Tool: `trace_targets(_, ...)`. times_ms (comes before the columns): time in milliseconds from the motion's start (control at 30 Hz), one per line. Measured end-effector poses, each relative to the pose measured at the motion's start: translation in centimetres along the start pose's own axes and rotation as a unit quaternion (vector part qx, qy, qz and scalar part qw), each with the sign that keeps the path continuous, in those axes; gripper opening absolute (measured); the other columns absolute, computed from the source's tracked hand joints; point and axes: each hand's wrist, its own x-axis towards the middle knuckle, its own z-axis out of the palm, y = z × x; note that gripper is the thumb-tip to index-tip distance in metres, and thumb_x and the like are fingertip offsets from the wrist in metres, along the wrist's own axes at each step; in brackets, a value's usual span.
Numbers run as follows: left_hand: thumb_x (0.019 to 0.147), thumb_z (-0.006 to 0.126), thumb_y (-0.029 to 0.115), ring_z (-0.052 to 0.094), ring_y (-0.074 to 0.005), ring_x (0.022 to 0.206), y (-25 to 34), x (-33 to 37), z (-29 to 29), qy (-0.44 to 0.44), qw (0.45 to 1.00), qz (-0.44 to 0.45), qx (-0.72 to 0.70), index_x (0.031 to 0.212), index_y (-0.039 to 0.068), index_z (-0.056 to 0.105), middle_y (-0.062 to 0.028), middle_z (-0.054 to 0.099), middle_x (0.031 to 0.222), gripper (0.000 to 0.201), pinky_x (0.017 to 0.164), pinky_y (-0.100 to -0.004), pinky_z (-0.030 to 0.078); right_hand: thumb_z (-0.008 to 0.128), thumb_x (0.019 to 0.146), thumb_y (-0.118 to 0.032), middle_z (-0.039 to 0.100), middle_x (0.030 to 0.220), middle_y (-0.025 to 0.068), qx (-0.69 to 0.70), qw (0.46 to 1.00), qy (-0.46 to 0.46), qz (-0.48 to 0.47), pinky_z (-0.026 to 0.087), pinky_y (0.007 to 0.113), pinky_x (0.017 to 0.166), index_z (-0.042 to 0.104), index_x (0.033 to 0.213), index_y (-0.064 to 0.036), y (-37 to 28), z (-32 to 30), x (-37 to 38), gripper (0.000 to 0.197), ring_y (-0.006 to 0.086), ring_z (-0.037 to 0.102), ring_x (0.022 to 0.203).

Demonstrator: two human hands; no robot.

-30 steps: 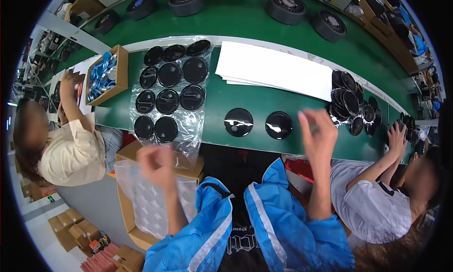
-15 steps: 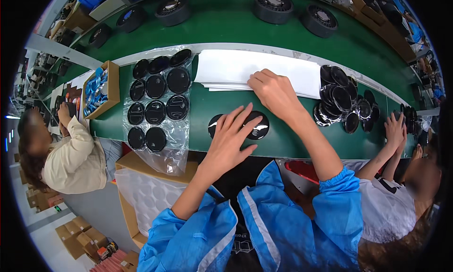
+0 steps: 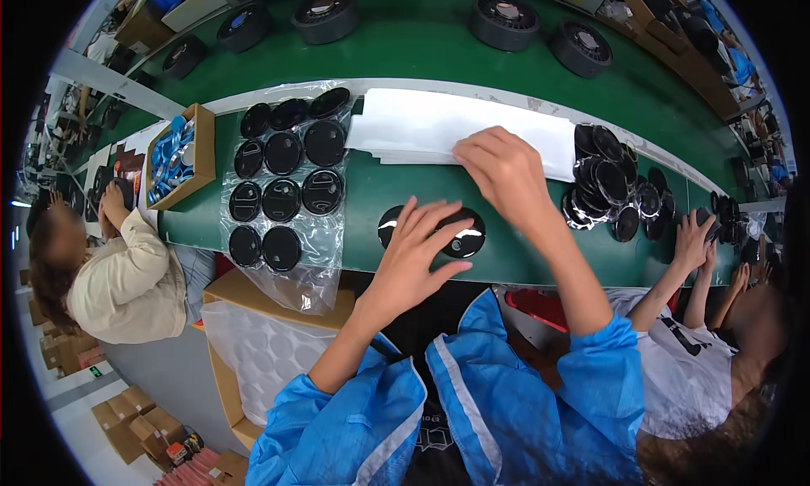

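My left hand is spread with its fingers apart over two glossy black round caps. The left cap is partly hidden by the fingers; the right cap shows more of its shiny face. At the near edge of a stack of white sheets, my right hand has its thumb and fingers pinched together on the paper. How many sheets lie between those fingertips cannot be made out.
Left of the paper, black caps lie in rows on clear plastic. A pile of black caps sits to the right. A cardboard box holds blue-and-silver pieces. Grey wheel-like parts stand behind. People work at both sides.
My right hand has drawn slightly nearer along the stack's front edge, its fingers now pointing more downward. The left hand stays over the two caps. The whole view has shifted a little.
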Motion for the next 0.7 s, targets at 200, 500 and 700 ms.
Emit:
trace_targets(200,0.105,0.079,0.026,0.070,-0.0172,0.117,-2.4,-3.5,-2.9,-0.022,0.829,-0.232,-0.509,0.143,0.002,0.070,-0.0099,0.077,0.130,0.046,0.108,-0.0401,0.053,0.084,0.082,-0.018,0.078,0.122,0.0082,0.052,0.980,-0.041,-0.186,0.059,0.049,0.103,0.079,0.106,-0.0062,-14.4,-4.4,-4.9,0.028,0.0265,0.074,0.114)
trace_targets(500,0.108,0.075,0.015,0.070,-0.0096,0.097,-2.9,-6.1,-7.3,-0.090,0.825,-0.251,-0.498,0.130,-0.003,0.076,-0.0080,0.080,0.112,0.029,0.086,-0.0280,0.058,0.085,0.091,-0.010,0.075,0.125,0.0150,0.142,0.984,0.026,0.108,0.057,0.035,0.094,0.077,0.107,-0.0037,-10.3,-4.2,-3.4,0.018,0.0268,0.073,0.108)
trace_targets(700,0.108,0.074,0.012,0.067,-0.0084,0.095,-2.4,-6.0,-7.1,-0.063,0.909,-0.177,-0.371,0.132,-0.004,0.074,-0.0072,0.078,0.107,0.029,0.084,-0.0279,0.057,0.080,0.093,0.002,0.076,0.105,0.0139,0.349,0.904,-0.031,0.245,0.055,0.032,0.079,0.078,0.114,0.0001,-11.0,-2.9,-4.6,0.021,0.0267,0.073,0.087)
